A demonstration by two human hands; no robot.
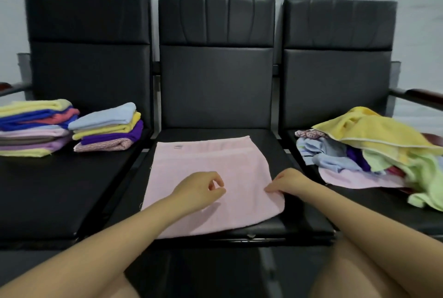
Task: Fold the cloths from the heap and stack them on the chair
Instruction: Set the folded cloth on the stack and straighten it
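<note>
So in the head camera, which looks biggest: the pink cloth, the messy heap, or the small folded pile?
1. Pink cloth, though it lies nearest the camera.
2. Messy heap, partly cut off.
3. Small folded pile.

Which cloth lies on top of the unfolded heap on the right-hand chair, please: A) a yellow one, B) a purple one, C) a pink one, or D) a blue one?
A: a yellow cloth is draped over the top of the heap, with the other colours showing beneath it.
</note>
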